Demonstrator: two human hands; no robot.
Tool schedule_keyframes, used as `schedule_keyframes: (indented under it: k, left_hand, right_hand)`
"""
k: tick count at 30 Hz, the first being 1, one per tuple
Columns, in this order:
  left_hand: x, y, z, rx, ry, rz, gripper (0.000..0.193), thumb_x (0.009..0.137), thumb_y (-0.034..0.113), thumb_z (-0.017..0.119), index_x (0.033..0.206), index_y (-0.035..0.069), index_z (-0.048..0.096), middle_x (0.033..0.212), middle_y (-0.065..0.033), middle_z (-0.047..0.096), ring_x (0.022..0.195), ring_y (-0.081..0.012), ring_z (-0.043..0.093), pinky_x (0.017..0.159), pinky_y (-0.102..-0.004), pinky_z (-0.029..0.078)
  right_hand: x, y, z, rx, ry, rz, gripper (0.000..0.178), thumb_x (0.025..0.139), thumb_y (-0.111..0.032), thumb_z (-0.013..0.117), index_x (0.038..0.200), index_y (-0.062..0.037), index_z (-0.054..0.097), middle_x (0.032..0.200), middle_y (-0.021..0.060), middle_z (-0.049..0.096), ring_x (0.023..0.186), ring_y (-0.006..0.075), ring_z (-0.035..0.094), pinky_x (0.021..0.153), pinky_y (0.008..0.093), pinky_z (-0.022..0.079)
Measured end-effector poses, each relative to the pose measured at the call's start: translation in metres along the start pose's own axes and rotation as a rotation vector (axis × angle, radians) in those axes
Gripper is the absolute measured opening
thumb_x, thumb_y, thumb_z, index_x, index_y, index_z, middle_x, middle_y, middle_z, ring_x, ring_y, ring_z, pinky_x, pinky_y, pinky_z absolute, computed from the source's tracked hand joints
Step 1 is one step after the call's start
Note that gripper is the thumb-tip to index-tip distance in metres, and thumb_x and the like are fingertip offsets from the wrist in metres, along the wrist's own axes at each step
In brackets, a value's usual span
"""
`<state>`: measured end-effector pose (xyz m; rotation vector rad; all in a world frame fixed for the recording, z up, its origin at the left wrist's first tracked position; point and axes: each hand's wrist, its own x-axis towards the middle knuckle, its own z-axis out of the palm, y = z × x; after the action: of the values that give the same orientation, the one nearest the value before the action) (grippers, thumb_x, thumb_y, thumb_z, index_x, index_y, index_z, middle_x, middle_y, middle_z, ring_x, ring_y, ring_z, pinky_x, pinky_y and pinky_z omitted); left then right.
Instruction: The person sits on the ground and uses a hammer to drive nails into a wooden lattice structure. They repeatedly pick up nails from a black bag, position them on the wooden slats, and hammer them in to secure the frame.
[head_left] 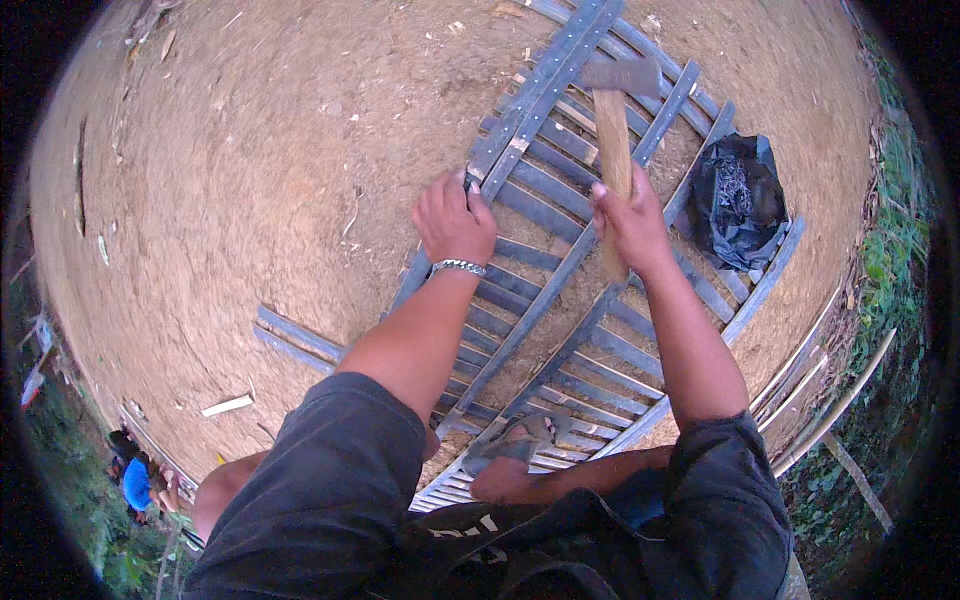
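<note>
Nailing step under way on grey slatted bamboo lattice panel (560,330), flat on dirt. Left hand (455,222) closed, pinching small fastener (too small to identify) against slat. Right hand (630,225) fisted round wooden-handled steel hammer (613,130), raised. Next move calls for square strike clear of fingers.

Both arms came up from the bottom edge, bare below dark short sleeves. Left hand (453,222) was palm down, knuckles up, fingers curled and pinching something at the tips, bracelet (458,267) sitting right on the wrist. Right hand (628,222) was fisted tight, thumb on top, arm nearly straight out. A bare knee showed low between the arms.
</note>
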<state>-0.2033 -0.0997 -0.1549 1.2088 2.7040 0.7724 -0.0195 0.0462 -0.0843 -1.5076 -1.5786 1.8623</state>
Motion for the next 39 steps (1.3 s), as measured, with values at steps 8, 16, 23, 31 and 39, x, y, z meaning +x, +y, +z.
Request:
schedule_keyframes:
  k: [8,16,23,31,39]
  left_hand:
    - [0.000,0.000,-0.001,0.023,-0.039,-0.039,0.036,0.091,0.021,0.063,0.124,0.007,0.064,0.122,-0.0156,0.063,0.116,-0.0365,0.058,0.100,-0.0511,0.042]
    - [0.000,0.002,-0.002,0.010,-0.070,-0.052,0.037,0.089,0.021,0.064,0.123,0.005,0.062,0.125,-0.0136,0.061,0.121,-0.0336,0.055,0.107,-0.0514,0.036]
    - [0.003,0.003,-0.015,-0.168,-0.003,0.129,0.034,0.081,0.025,0.079,0.113,0.014,0.072,0.126,-0.0145,0.063,0.117,-0.0345,0.059,0.103,-0.0499,0.041]
    - [0.005,-0.001,-0.006,-0.185,-0.011,0.046,0.017,0.080,0.026,0.080,0.095,0.021,0.077,0.122,-0.0050,0.065,0.117,-0.0277,0.059,0.103,-0.0476,0.040]
    - [0.007,0.002,-0.007,-0.185,-0.038,0.023,0.011,0.081,0.024,0.079,0.091,0.020,0.075,0.120,-0.0015,0.067,0.117,-0.0258,0.060,0.103,-0.0472,0.040]
  right_hand:
    - [-0.061,0.015,-0.027,-0.051,-0.018,0.146,0.052,0.098,-0.013,0.064,0.145,-0.0041,0.043,0.082,0.0023,0.058,0.060,0.0107,0.055,0.053,0.0294,0.048]
    - [-0.068,0.024,-0.026,-0.004,0.003,0.154,0.048,0.098,-0.013,0.065,0.141,-0.0037,0.046,0.082,0.0022,0.058,0.062,0.0105,0.057,0.055,0.0290,0.049]
    - [-0.077,0.016,-0.007,-0.162,0.019,0.158,0.050,0.097,-0.017,0.066,0.141,-0.0028,0.049,0.091,0.0054,0.064,0.070,0.0153,0.062,0.064,0.0329,0.053]
    - [-0.090,0.035,0.039,-0.475,-0.052,-0.008,0.053,0.096,-0.024,0.065,0.143,-0.0066,0.049,0.115,0.0284,0.068,0.109,0.0461,0.067,0.090,0.0501,0.053]
    - [-0.091,0.034,0.057,-0.639,-0.065,-0.052,0.051,0.098,-0.019,0.059,0.145,-0.0087,0.045,0.124,0.0278,0.064,0.110,0.0494,0.064,0.092,0.0545,0.052]
